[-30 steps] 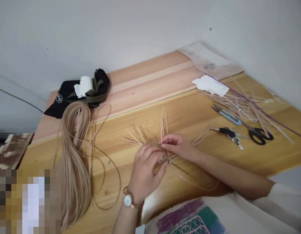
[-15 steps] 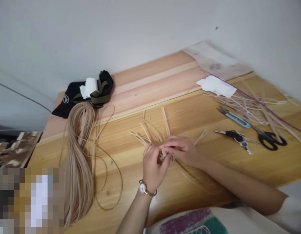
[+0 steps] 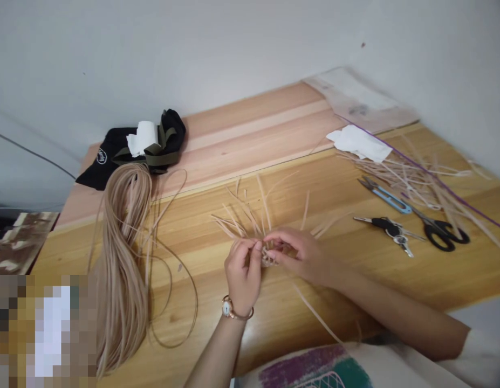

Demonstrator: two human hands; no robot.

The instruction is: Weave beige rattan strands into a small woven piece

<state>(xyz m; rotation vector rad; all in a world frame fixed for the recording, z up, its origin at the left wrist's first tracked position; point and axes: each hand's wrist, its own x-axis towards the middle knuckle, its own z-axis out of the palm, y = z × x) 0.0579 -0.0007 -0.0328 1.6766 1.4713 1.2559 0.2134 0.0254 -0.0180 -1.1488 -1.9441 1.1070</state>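
Left hand (image 3: 242,272) and right hand (image 3: 300,256) both pinch close, fingers curled, around a small woven knot of cane strips (image 3: 268,260) — spokes fanning out mid-tabletop (image 3: 395,275) — with a long hank of cane (image 3: 122,280) toward the left.

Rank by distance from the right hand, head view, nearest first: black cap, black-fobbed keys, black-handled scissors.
From the right hand:
1. Black-fobbed keys, just to its right.
2. Black-handled scissors, farther right.
3. Black cap, far left on the pale board.
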